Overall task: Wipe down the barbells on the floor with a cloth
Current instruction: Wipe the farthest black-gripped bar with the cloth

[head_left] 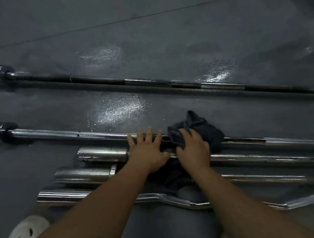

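Dark gym floor [148,37], patchy with wet glare, runs under everything. On the head view, my right hand [193,149] clutches the dark cloth [204,131], bunched over the chrome barbell [62,134]. Just left of that grip, my left hand [147,150] lies flat, fingers spread, steadying the shaft. I judge this mid-wipe. The next move calls for sliding the cloth along the shaft with even pressure.

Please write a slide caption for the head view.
Right hand holds a dark cloth on a barbell; left hand rests on the bar.

Cloth [205,129] on, seemingly, nearer barbell [62,134].
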The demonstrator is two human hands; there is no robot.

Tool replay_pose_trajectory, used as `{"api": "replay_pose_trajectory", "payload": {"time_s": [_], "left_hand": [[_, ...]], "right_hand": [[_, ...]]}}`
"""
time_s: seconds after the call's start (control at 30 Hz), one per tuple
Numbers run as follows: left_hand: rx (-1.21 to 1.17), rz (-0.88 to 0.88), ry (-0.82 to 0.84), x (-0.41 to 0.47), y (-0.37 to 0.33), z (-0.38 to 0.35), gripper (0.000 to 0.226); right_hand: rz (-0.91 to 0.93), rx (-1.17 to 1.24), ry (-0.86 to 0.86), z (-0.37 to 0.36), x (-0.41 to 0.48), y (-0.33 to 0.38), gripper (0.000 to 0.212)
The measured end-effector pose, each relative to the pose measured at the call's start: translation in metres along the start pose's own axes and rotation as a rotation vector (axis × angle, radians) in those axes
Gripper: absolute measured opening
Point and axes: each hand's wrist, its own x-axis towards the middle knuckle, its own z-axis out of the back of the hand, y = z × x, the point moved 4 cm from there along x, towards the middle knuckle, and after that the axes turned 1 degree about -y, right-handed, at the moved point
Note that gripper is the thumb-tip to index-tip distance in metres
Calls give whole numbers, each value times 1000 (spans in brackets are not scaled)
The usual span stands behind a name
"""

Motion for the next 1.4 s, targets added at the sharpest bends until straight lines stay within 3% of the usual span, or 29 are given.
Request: {"api": "replay_pose_trajectory", "payload": {"time_s": [0.1,0.2,0.33,0.57,0.87,1.1,1.4], "left_hand": [[-13,-45,-55,-12,-25,-7,80],[-39,-6,-94,-27,-30,-5,79],[-64,33,-143,-67,-57,0,81],[-69,62,-266,-145,-122,19,80],[-51,34,-395,-213,-220,38,79],[-33,46,-353,-169,-235,9,78],[-63,99,-202,-59,-218,-36,76]], "right_hand": [[140,-61,116,19,6,-22,64],[7,-108,119,35,15,-36,57],[73,-115,175,65,1,-33,42],[187,-25,-58,147,-86,-63,45],[281,-5,-186,231,-186,-118,42],[253,28,-142,210,-165,-165,50],[219,80,-26,145,-65,-188,54]]}}
